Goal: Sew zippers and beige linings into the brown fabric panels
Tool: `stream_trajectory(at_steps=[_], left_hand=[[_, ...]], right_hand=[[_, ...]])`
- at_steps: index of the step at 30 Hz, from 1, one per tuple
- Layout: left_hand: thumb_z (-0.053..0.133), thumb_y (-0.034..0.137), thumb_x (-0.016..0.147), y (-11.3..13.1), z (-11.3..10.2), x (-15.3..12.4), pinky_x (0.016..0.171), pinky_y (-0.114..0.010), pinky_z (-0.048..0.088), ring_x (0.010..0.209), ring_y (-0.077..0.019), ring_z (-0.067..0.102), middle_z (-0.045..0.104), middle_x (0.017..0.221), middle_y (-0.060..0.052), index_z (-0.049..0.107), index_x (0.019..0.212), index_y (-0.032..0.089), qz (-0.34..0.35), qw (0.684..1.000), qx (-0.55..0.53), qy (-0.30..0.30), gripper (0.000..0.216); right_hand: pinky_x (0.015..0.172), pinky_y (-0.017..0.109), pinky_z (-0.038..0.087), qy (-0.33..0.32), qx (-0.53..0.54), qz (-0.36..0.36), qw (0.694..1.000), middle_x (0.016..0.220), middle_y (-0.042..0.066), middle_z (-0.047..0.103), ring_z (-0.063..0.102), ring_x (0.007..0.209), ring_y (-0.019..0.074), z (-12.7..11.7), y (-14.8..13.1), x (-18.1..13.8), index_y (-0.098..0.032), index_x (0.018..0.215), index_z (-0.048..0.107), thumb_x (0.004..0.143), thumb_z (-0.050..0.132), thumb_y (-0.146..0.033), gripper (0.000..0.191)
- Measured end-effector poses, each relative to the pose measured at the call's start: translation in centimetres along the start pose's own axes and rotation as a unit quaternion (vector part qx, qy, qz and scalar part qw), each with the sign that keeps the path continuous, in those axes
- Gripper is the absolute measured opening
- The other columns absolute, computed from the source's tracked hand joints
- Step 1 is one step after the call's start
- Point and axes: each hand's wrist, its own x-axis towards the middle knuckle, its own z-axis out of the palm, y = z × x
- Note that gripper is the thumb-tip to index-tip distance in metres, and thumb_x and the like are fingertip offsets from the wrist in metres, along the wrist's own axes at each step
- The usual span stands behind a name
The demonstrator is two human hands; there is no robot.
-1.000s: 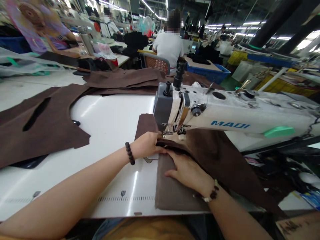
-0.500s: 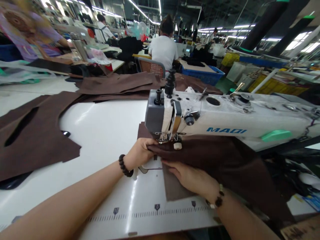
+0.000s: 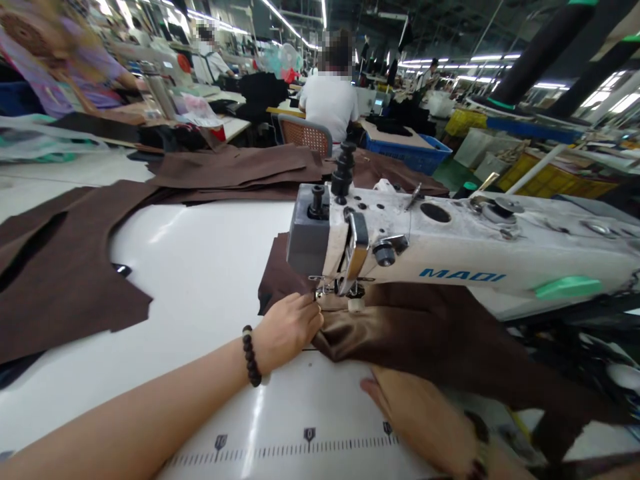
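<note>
A piece of dark brown fabric (image 3: pixel 430 340) runs under the head of a white sewing machine (image 3: pixel 440 247) and hangs off to the right. My left hand (image 3: pixel 287 333), with a dark bead bracelet on the wrist, is closed on the fabric just left of the presser foot (image 3: pixel 355 300). The fabric bulges in a shiny fold beside its fingers. My right hand (image 3: pixel 420 413) lies below the fold, near the table's front edge. It is smeared by motion, and its fingers are largely hidden at the fabric's lower edge.
Cut brown panels (image 3: pixel 75 267) lie on the white table (image 3: pixel 200 267) at left, and more brown pieces (image 3: pixel 235 167) are stacked behind. A printed ruler scale (image 3: pixel 280 450) runs along the front edge. A person in white (image 3: pixel 327 100) sits ahead, near a blue crate (image 3: pixel 407 153).
My right hand has moved down and right, away from the presser foot. The fabric there has folded over, covering the lighter flap. My left hand has shifted slightly lower, its fingers now nearer the fold.
</note>
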Motion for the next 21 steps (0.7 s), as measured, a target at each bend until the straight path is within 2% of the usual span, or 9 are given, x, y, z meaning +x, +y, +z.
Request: stream_trajectory(at_steps=[3,5,6,8,10,13,17,21], left_hand=[[0.043,0.013,0.089,-0.2,-0.3,-0.2,0.068,-0.035,0.044,0.078,-0.0219,0.055,0.061,0.083,-0.009,0.059,0.08,0.011,-0.027,0.998,0.027,-0.04,0.018],[0.05,0.023,0.087,-0.2,-1.1,-0.6,0.074,-0.035,0.044,0.085,-0.0232,0.056,0.062,0.092,-0.011,0.06,0.088,0.01,-0.045,0.997,0.0,-0.063,0.016],[0.054,0.031,0.085,-0.2,-1.7,-0.8,0.077,-0.035,0.044,0.089,-0.0241,0.057,0.061,0.097,-0.012,0.06,0.093,0.009,-0.052,0.996,-0.02,-0.071,0.024],[0.057,0.047,0.08,-0.2,-2.7,-1.2,0.081,-0.034,0.045,0.095,-0.025,0.057,0.059,0.107,-0.014,0.058,0.102,0.009,-0.056,0.993,-0.066,-0.083,0.044],[0.049,0.05,0.085,-0.3,-3.2,-1.4,0.083,-0.032,0.045,0.095,-0.0226,0.058,0.059,0.11,-0.012,0.058,0.105,0.011,-0.059,0.988,-0.102,-0.097,0.045],[0.046,0.038,0.089,-0.2,-2.7,-1.3,0.087,-0.03,0.045,0.097,-0.0208,0.057,0.058,0.11,-0.01,0.059,0.104,0.012,-0.083,0.986,-0.101,-0.107,0.033],[0.057,0.036,0.083,0.4,-0.7,-1.5,0.091,-0.034,0.044,0.102,-0.0239,0.053,0.055,0.113,-0.014,0.055,0.11,0.006,-0.125,0.99,-0.045,-0.053,0.04],[0.059,0.04,0.08,0.6,0.5,-2.0,0.094,-0.035,0.043,0.104,-0.0253,0.051,0.055,0.112,-0.015,0.054,0.109,0.003,-0.129,0.992,-0.01,-0.008,0.048]], right_hand=[[0.092,0.03,0.046,-0.069,0.084,-0.029,0.994,0.117,0.005,0.058,0.054,0.108,0.019,-2.4,0.3,-2.3,-0.026,0.118,0.056,0.088,0.045,-0.034,0.033],[0.084,0.024,0.049,-0.072,0.158,-0.043,0.984,0.106,0.001,0.063,0.058,0.1,0.015,-4.1,0.0,-2.3,-0.032,0.111,0.06,0.089,0.042,-0.037,0.029],[0.081,0.024,0.049,-0.04,0.169,-0.037,0.984,0.102,0.001,0.064,0.059,0.096,0.0142,-4.6,-0.3,-1.6,-0.031,0.108,0.062,0.09,0.04,-0.036,0.028],[0.088,0.029,0.046,0.052,0.121,-0.033,0.991,0.104,0.004,0.063,0.058,0.099,0.0163,-4.9,-1.1,0.9,-0.025,0.108,0.062,0.09,0.041,-0.032,0.029],[0.094,0.037,0.042,0.118,0.008,-0.047,0.992,0.107,0.01,0.061,0.056,0.101,0.0204,-4.0,-1.9,3.9,-0.017,0.109,0.061,0.09,0.042,-0.024,0.029],[0.093,0.045,0.041,0.118,-0.116,-0.055,0.985,0.112,0.014,0.058,0.052,0.106,0.0259,-1.3,-2.5,7.3,-0.012,0.118,0.055,0.087,0.047,-0.022,0.033],[0.101,0.048,0.033,0.116,-0.131,-0.068,0.982,0.129,0.013,0.047,0.04,0.121,0.0262,1.7,-1.8,7.8,-0.012,0.126,0.046,0.086,0.048,-0.022,0.042],[0.105,0.051,0.028,0.122,-0.121,-0.059,0.983,0.134,0.011,0.042,0.034,0.126,0.0251,3.0,-1.1,7.2,-0.014,0.13,0.042,0.087,0.045,-0.02,0.044]])
